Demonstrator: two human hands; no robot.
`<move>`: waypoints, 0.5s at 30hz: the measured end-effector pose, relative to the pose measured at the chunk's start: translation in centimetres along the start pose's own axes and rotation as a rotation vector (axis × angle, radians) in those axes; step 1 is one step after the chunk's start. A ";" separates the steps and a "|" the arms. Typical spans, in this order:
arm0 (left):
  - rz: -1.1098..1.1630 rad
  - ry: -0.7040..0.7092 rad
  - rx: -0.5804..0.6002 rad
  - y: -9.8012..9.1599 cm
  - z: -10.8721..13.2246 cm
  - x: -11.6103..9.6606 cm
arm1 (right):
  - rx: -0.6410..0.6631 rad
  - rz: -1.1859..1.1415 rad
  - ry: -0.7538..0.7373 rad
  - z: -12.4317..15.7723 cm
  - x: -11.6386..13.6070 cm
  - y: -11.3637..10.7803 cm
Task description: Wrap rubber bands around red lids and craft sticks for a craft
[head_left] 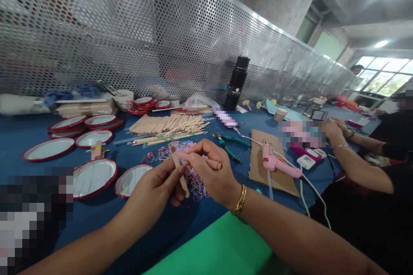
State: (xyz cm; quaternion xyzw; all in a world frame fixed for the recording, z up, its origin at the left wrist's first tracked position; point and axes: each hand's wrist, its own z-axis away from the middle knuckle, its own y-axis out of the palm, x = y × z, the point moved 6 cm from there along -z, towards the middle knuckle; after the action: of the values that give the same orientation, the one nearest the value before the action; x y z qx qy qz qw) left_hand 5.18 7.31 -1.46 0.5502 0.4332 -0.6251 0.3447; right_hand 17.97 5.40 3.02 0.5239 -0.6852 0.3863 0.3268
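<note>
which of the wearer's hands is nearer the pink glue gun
Right. The right hand is left of the pink glue gun, apart from it; the left hand, holding a wooden stick, is farther left.

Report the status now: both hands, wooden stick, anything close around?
Left hand gripping wooden stick. Right hand at its upper part, grip unclear. Tangled threads close behind.

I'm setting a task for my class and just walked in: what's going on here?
A person holds a wooden stick in the left hand, with the right hand at its upper end. Tangled threads show around the hands. More sticks lie piled beyond, and a pink glue gun rests on cardboard to the right.
</note>
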 end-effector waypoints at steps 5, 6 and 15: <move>0.021 0.005 0.004 0.0 -0.1 0.2 | 0.000 0.013 -0.031 0.0 0.3 -0.1; 0.025 0.004 0.006 0.0 -0.1 0.2 | -0.005 0.014 -0.033 0.0 0.3 -0.1; 0.047 -0.016 0.003 -0.1 -0.2 0.4 | -0.041 -0.056 0.006 -0.3 -1.0 -0.4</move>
State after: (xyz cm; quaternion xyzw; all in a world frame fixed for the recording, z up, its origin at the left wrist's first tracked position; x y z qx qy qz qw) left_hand 5.13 7.52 -1.81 0.5558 0.4165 -0.6218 0.3619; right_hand 18.59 6.04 2.40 0.5350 -0.6770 0.3643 0.3504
